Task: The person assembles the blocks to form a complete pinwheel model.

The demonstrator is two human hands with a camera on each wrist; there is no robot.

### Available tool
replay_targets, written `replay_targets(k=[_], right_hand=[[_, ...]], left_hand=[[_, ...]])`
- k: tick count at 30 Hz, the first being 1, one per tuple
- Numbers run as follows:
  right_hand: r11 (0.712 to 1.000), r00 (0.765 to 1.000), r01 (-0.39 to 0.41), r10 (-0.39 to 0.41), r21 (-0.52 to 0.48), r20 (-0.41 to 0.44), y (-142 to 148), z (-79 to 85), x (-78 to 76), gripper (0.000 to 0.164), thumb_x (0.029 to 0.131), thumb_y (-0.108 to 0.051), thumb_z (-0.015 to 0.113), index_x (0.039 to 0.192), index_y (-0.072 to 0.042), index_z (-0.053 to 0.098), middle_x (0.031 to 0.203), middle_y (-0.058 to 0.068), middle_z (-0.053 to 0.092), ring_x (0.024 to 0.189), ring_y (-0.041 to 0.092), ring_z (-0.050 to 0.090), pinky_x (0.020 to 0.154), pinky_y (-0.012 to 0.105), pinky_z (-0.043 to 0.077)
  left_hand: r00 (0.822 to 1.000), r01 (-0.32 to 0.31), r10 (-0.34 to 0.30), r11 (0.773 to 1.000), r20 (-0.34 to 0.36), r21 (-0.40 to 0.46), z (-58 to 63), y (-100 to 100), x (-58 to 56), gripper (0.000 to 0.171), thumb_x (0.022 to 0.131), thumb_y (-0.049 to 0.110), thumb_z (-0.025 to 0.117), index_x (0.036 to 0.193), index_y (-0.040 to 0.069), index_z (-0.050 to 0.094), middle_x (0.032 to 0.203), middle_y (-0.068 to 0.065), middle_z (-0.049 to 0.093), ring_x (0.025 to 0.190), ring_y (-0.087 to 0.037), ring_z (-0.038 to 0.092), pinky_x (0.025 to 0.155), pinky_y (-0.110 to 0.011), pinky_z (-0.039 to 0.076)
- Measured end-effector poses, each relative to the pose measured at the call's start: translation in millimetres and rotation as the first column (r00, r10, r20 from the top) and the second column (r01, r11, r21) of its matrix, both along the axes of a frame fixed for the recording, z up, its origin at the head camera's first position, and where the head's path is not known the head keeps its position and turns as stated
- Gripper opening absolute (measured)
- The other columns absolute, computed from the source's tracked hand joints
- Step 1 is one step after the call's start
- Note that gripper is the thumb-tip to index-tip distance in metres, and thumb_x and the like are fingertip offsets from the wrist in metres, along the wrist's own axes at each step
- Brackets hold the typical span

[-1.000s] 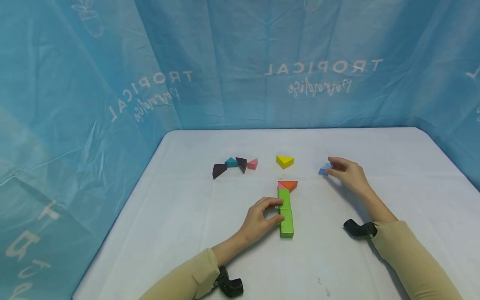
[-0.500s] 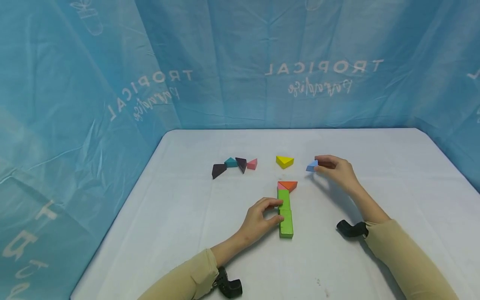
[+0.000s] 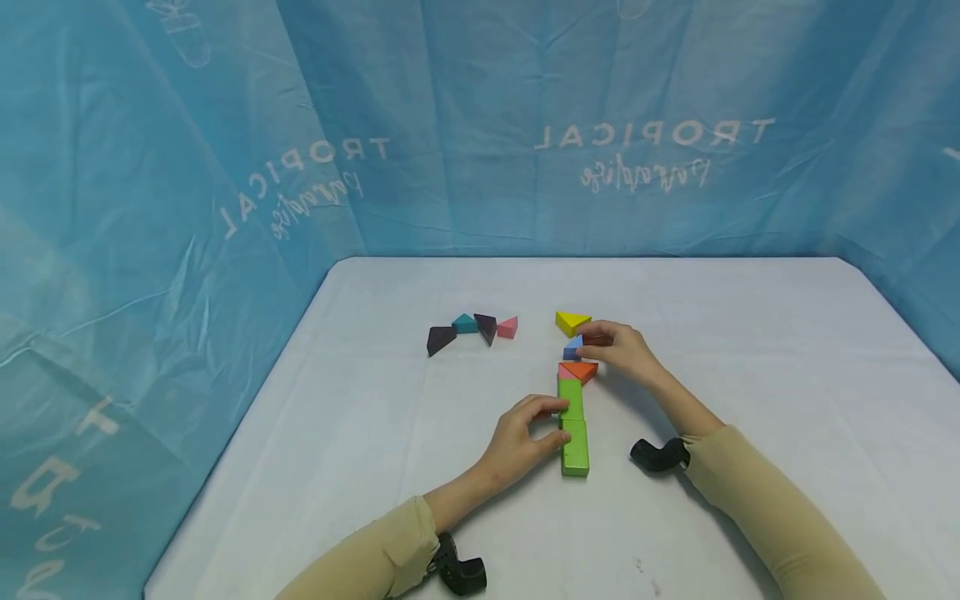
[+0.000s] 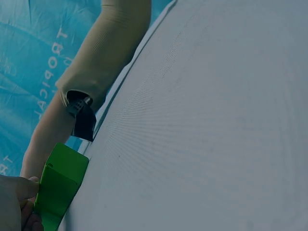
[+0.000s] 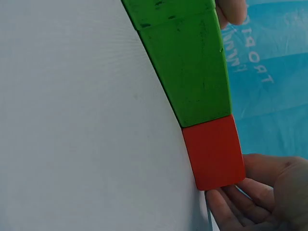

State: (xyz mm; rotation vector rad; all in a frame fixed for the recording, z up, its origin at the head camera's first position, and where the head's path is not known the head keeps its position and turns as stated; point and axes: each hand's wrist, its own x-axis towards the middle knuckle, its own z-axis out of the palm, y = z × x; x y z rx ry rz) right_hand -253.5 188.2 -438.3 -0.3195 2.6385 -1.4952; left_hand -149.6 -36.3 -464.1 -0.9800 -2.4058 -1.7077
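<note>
In the head view, my right hand point(image 3: 624, 350) pinches a small blue triangular block point(image 3: 572, 348) just beyond an orange triangular block point(image 3: 585, 372). A pink triangular block point(image 3: 566, 373) fits against the orange one. Toward me, two green rectangular blocks point(image 3: 575, 450) lie end to end in line with them. My left hand point(image 3: 516, 446) touches the left side of the green blocks, fingertips at the far one and thumb at the near one. The right wrist view shows the red-orange block face point(image 5: 214, 154) hiding the blue block.
A yellow triangular block point(image 3: 573, 322) lies just past the blue one. Farther left, two dark blocks point(image 3: 441, 339), a teal block point(image 3: 465, 323) and another pink block point(image 3: 507, 327) form a loose row. Blue curtains point(image 3: 480, 167) hang behind the white table point(image 3: 337, 400).
My right hand has carried the blue triangular block leftward across the table, to between the yellow and orange blocks. My left hand has stayed at the green blocks.
</note>
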Motion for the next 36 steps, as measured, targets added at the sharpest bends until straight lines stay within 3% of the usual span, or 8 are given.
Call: replay_targets(k=[5,11,15,22,28,36], right_hand=[[1.000,1.000,-0.006,0.006,0.020,0.021,-1,-2.7,-2.7,0.041,0.087,-0.026,0.070,0.121,-0.005,0.062,0.117,0.015,0.062,0.108,0.029,0.058,0.089,0.044,0.048],[0.999,1.000,0.015,-0.015,-0.034,0.001,-1,-2.1,-0.8,0.036,0.093,-0.030,0.062,0.118,-0.005,0.064,0.117,0.014,0.062,0.109,0.029,0.055,0.093,0.046,0.044],[0.998,1.000,0.011,-0.011,-0.060,-0.009,-2,-3.8,-0.4,0.034,0.092,-0.025,0.064,0.117,-0.002,0.064,0.113,0.014,0.064,0.107,0.029,0.057,0.092,0.045,0.045],[0.996,0.998,-0.002,0.007,-0.084,0.058,-6,-3.9,2.3,0.032,0.091,-0.021,0.065,0.117,-0.002,0.064,0.112,0.013,0.064,0.102,0.026,0.061,0.090,0.042,0.048],[0.998,0.998,0.014,-0.011,-0.055,0.056,-8,-2.8,7.7,0.032,0.090,-0.024,0.066,0.116,-0.005,0.065,0.113,0.011,0.065,0.108,0.026,0.056,0.094,0.043,0.043],[0.998,0.998,0.032,-0.029,-0.048,0.062,-6,1.8,10.7,0.038,0.090,-0.033,0.065,0.116,-0.005,0.065,0.112,0.011,0.065,0.105,0.025,0.057,0.093,0.043,0.043]], left_hand=[[1.000,-0.003,0.003,1.000,0.007,-0.002,0.6,0,-0.3,0.037,0.085,0.010,0.071,0.120,0.003,0.060,0.117,-0.004,0.059,0.111,-0.012,0.053,0.097,-0.026,0.043],[0.999,-0.001,0.001,1.000,0.032,-0.002,0.1,0,-0.4,0.039,0.085,0.010,0.071,0.121,0.002,0.059,0.118,-0.004,0.059,0.112,-0.012,0.053,0.097,-0.026,0.043],[1.000,0.000,0.000,1.000,0.025,0.004,-0.2,0,0.3,0.038,0.085,0.010,0.071,0.120,0.002,0.059,0.117,-0.005,0.059,0.112,-0.014,0.053,0.097,-0.027,0.043],[1.000,-0.007,0.007,1.000,0.022,0.000,-0.6,1,0.2,0.038,0.085,0.009,0.071,0.120,0.002,0.060,0.117,-0.005,0.059,0.111,-0.013,0.054,0.097,-0.027,0.043],[0.999,-0.005,0.005,1.000,0.043,-0.002,0.2,1,-0.3,0.038,0.084,0.008,0.071,0.120,0.002,0.060,0.117,-0.003,0.059,0.112,-0.011,0.053,0.097,-0.026,0.042],[1.000,-0.007,0.007,1.000,0.020,0.007,0.2,1,0.4,0.038,0.084,0.009,0.072,0.119,0.002,0.060,0.117,-0.005,0.059,0.111,-0.015,0.054,0.097,-0.027,0.043]])
